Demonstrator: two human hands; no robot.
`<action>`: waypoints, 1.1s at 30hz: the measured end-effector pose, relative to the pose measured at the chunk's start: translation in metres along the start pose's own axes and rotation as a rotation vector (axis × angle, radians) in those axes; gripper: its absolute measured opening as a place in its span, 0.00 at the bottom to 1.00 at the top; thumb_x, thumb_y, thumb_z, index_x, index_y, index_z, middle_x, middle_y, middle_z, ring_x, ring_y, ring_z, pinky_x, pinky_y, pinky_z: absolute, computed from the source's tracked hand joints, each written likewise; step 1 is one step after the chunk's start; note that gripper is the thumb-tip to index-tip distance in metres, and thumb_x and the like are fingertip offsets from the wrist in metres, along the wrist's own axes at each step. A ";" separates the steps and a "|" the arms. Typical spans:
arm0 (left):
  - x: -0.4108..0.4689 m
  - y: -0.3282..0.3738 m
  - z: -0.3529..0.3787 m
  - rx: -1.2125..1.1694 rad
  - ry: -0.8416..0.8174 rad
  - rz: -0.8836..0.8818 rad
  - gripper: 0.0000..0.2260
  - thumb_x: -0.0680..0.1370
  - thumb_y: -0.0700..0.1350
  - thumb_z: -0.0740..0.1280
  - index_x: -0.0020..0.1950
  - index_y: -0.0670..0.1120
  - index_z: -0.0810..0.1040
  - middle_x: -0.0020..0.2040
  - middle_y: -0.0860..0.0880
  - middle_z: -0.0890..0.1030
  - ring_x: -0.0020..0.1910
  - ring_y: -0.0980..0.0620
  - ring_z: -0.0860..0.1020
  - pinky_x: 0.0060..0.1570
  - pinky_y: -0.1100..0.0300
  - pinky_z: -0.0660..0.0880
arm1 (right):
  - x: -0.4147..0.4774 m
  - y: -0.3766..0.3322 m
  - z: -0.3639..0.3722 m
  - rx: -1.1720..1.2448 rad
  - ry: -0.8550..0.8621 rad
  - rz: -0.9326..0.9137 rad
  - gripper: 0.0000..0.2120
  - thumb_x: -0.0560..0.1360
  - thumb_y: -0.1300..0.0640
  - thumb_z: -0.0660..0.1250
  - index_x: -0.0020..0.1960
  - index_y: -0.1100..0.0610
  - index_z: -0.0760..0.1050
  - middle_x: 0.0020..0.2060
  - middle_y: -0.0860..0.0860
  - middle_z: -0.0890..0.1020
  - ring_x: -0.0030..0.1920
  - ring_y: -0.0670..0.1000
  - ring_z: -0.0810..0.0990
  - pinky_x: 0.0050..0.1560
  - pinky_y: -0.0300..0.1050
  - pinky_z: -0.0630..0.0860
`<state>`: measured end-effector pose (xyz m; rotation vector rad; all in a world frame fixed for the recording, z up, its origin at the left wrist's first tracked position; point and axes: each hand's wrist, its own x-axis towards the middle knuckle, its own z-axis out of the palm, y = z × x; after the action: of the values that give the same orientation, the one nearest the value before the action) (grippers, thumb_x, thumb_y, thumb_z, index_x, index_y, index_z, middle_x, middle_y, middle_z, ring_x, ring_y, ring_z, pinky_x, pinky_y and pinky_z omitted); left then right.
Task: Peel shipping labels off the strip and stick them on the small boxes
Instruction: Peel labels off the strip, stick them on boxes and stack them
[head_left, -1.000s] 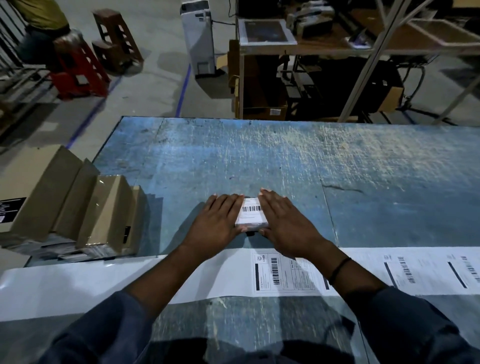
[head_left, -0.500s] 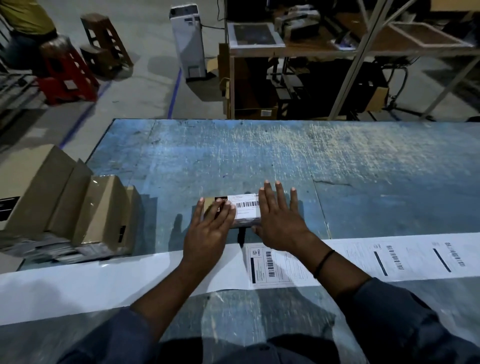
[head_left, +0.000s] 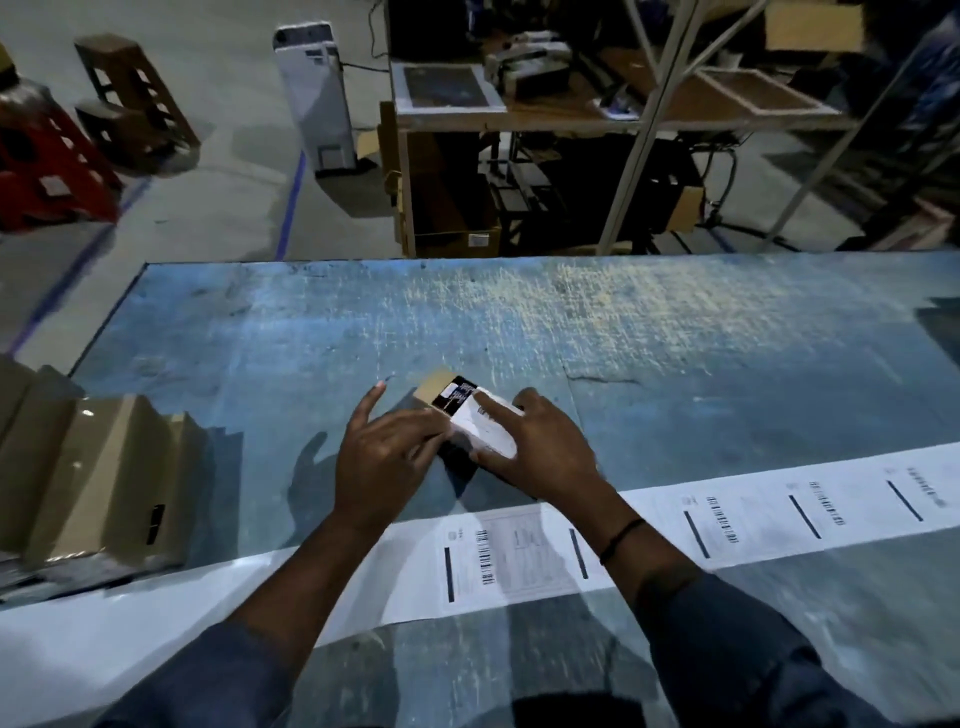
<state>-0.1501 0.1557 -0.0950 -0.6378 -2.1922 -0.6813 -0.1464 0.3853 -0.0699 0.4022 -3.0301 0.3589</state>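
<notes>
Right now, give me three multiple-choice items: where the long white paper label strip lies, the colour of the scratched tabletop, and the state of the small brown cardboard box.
1. The long white paper label strip lies: A. along the table's near edge; B. on the floor; C. on the far shelf.
2. The scratched tabletop is: A. red; B. blue; C. yellow.
3. The small brown cardboard box is: A. lying untouched; B. inside a carton; C. held in both hands.
Key: 1 A, it crosses the table nearest the camera. 2 B, the worn surface reads blue. 3 C, the left hand and right hand hold it.
</notes>
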 end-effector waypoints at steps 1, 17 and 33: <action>0.008 0.011 0.010 -0.016 -0.011 -0.016 0.02 0.76 0.44 0.78 0.47 0.48 0.88 0.47 0.53 0.88 0.48 0.56 0.85 0.74 0.43 0.67 | -0.006 0.014 -0.003 0.022 0.038 0.073 0.36 0.71 0.32 0.70 0.76 0.42 0.70 0.54 0.57 0.76 0.50 0.61 0.79 0.45 0.50 0.75; 0.113 0.181 0.198 0.051 -0.747 -0.244 0.31 0.82 0.60 0.62 0.82 0.48 0.62 0.76 0.46 0.73 0.81 0.39 0.59 0.81 0.42 0.47 | -0.034 0.220 -0.052 -0.089 0.306 0.704 0.31 0.70 0.38 0.74 0.70 0.47 0.77 0.50 0.62 0.76 0.48 0.65 0.78 0.48 0.54 0.76; 0.047 0.120 0.103 -0.033 -0.613 -0.360 0.08 0.77 0.54 0.68 0.46 0.51 0.83 0.43 0.49 0.84 0.50 0.44 0.80 0.51 0.53 0.75 | -0.044 0.118 -0.017 -0.060 0.348 0.266 0.26 0.72 0.46 0.68 0.67 0.54 0.77 0.70 0.61 0.72 0.69 0.68 0.69 0.63 0.65 0.68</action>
<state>-0.1556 0.3202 -0.0866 -0.5158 -2.9164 -0.7766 -0.1352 0.5111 -0.0838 -0.0663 -2.7415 0.3122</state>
